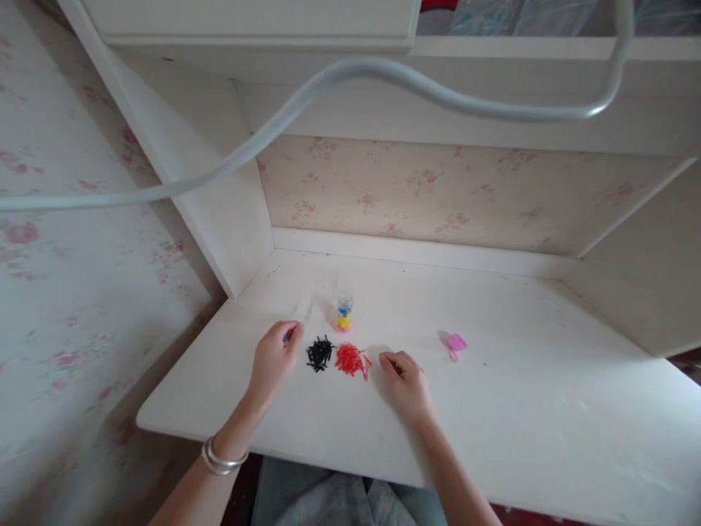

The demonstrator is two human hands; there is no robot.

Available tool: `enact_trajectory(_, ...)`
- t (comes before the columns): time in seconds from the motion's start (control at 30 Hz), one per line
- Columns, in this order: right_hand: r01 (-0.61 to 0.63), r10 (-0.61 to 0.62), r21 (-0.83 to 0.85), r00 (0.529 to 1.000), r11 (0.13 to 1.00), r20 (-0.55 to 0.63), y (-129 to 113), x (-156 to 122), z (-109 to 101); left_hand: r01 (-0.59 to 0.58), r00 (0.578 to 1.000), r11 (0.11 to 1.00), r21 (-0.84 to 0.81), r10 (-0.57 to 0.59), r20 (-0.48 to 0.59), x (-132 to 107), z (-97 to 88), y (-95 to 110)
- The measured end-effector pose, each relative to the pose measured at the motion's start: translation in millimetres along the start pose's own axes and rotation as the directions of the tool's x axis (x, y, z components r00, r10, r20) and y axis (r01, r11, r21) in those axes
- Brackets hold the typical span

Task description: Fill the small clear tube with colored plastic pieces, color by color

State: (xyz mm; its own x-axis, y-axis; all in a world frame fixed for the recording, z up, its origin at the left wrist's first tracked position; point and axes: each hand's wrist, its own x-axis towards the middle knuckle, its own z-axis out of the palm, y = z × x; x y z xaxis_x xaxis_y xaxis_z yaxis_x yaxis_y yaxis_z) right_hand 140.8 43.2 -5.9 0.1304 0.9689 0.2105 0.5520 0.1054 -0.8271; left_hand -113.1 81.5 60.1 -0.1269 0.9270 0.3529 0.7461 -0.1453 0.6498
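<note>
My left hand point(277, 352) is closed, with a bit of small blue bands point(287, 337) showing between thumb and fingers. Just right of it lies a heap of small black bands point(320, 354). A heap of small red bands point(351, 360) sits beside that. My right hand point(404, 378) rests near the red heap with its fingers curled; whether anything is inside them is hidden. Behind the heaps stands a small clear bottle point(345, 313), upright, with pink, yellow and blue layers in it. A pink cap with a loop point(456, 343) lies farther right.
The white desk point(520, 409) has a back ledge and side panels, with a shelf point(263, 25) overhead. A thick white cable or tube point(377, 67) crosses high in front of the view. Floral wallpaper point(49, 292) covers the wall at left.
</note>
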Motion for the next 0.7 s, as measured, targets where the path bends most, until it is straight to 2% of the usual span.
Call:
enact_trajectory(0.1,0.007,-0.007,-0.023,1.0,1.0,0.005,-0.2,-1.7,1.2,0.041,0.999,0.997,0.064,-0.042,0.009,-25.7,-6.2,-27.5)
enact_trajectory(0.27,0.02,-0.019,-0.061,1.0,0.998,0.015,-0.1,-3.2,5.5,0.124,0.992,0.937,0.327,-0.123,-0.025,-53.3,-14.6,-62.3)
enact_trajectory(0.4,0.029,-0.027,-0.096,0.999,0.995,0.025,-1.8,-3.5,7.7,0.14,0.987,0.868,0.477,-0.158,-0.003,-54.8,-16.6,-66.7)
enact_trajectory(0.57,0.012,-0.014,-0.098,1.0,0.995,-0.019,-8.0,-3.6,9.0,0.137,0.981,0.841,0.524,-0.187,0.045,-47.8,-14.5,-64.0)
enact_trajectory(0.63,0.026,-0.029,-0.092,0.999,0.995,-0.029,-17.6,-6.0,12.7,0.139,0.982,0.845,0.517,-0.185,0.039,-47.7,-14.0,-65.4)
enact_trajectory(0.7,0.095,-0.094,-0.091,0.996,0.991,0.013,-34.2,-9.9,20.1,0.14,0.983,0.849,0.509,-0.18,0.031,-48.7,-13.9,-67.6)
